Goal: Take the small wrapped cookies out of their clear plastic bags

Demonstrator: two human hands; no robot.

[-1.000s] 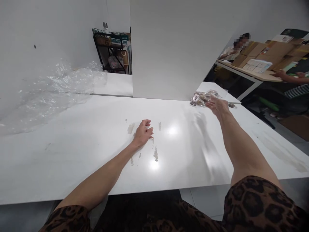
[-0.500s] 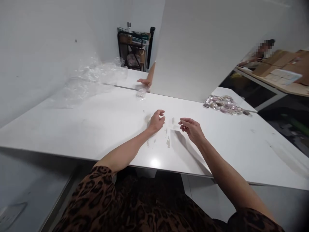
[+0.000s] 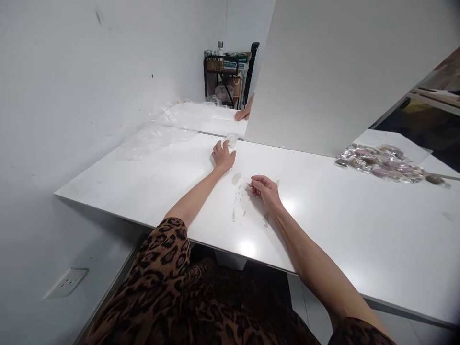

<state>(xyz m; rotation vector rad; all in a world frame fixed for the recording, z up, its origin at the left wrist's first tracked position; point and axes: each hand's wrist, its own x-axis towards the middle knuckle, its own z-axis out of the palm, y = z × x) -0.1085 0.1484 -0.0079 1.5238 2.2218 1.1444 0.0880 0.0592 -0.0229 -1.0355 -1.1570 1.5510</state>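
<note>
Clear plastic packet [image 3: 233,139] at upper centre of the frame, that's our thing, lying on the table by the foot of the partition! Biggest first: white table [image 3: 359,230] right across the middle, grey partition [image 3: 330,72] rising at upper right. Loose film [image 3: 151,136] sprawls at left of centre; shiny wrapped pieces [image 3: 386,163] heap up at right. Now our right hand [image 3: 266,194], near centre, fingers loosely curled; whether they pinch anything, we can't tell. Our left hand [image 3: 223,157] is right at the packet, fingers spread, grip unclear to us. Past the partition's left edge, a co-worker's hand [image 3: 242,115] rests flat.
</note>
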